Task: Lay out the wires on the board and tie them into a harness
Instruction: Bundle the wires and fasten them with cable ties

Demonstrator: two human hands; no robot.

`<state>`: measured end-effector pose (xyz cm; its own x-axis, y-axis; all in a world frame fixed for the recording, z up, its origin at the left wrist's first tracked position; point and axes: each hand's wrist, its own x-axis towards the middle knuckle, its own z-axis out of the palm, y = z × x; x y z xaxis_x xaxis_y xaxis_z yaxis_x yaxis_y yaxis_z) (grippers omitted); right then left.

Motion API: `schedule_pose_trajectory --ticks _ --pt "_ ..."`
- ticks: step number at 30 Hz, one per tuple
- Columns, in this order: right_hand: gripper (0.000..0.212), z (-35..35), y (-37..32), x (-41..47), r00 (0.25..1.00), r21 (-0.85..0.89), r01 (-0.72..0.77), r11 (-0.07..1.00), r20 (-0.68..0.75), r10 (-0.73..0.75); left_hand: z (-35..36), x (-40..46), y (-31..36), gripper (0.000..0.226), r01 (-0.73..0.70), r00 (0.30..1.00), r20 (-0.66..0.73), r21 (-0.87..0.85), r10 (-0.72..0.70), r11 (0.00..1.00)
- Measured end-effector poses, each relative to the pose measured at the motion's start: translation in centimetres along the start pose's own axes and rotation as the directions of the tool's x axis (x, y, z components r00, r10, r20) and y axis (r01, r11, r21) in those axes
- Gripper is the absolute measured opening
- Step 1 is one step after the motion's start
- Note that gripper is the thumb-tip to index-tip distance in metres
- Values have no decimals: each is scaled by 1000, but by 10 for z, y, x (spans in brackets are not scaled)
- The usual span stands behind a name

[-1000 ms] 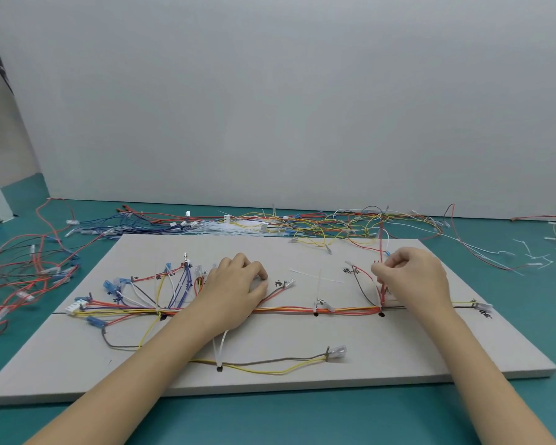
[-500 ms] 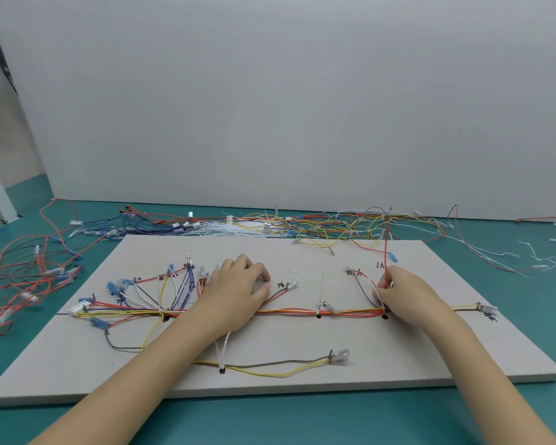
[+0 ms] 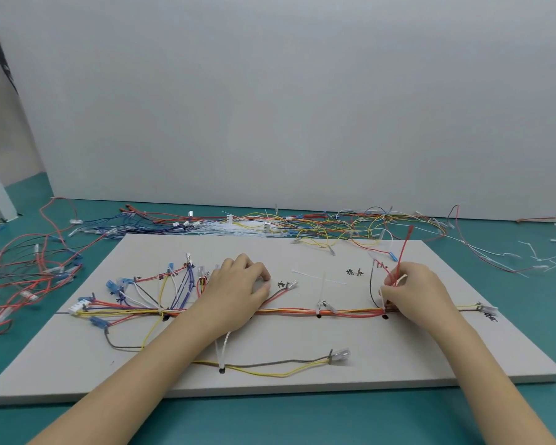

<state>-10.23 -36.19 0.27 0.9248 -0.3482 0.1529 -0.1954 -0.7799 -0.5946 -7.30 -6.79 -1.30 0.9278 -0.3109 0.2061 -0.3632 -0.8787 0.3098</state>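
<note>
Our left hand (image 3: pixel 238 293) presses curled fingers on the bundle (image 3: pixel 302 313) across the board (image 3: pixel 302 342). Our right hand (image 3: pixel 414 293) pinches a red wire (image 3: pixel 402 255): light, limp, springy, so we grip near the tie point.

Both bare forearms enter from the lower edge and converge forward. The left hand (image 3: pixel 238 292) lies palm down, knuckles raised, fingers curled under with the tips pressed downward. The right hand (image 3: pixel 413 292) is set apart to the right, its wrist low, its thumb and fingertips (image 3: pixel 395 282) pinched together at the hand's upper left edge, the remaining fingers folded.
</note>
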Motion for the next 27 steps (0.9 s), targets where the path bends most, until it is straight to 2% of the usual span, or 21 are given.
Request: schedule_pose_trajectory --ticks 5,11,14,22,27 --pt "17 1 -6 5 990 -89 -48 995 129 59 1 0 0 24 0 1000 -4 2 0 1000" --pt "16 8 -5 -2 992 -116 79 990 -86 -89 1 0 -1 24 1 1000 -9 1 -1 1000" --pt "19 8 -3 -3 981 -104 124 987 -138 -138 1 1 -1 24 -2 1000 -9 1 2 1000" --pt "19 10 0 -2 982 -84 122 989 -134 -132 1 0 -1 24 -4 1000 -10 -5 4 1000" --pt "17 12 -3 3 999 -157 33 987 -23 -37 1 1 -1 24 -2 1000 -5 -4 2 1000"
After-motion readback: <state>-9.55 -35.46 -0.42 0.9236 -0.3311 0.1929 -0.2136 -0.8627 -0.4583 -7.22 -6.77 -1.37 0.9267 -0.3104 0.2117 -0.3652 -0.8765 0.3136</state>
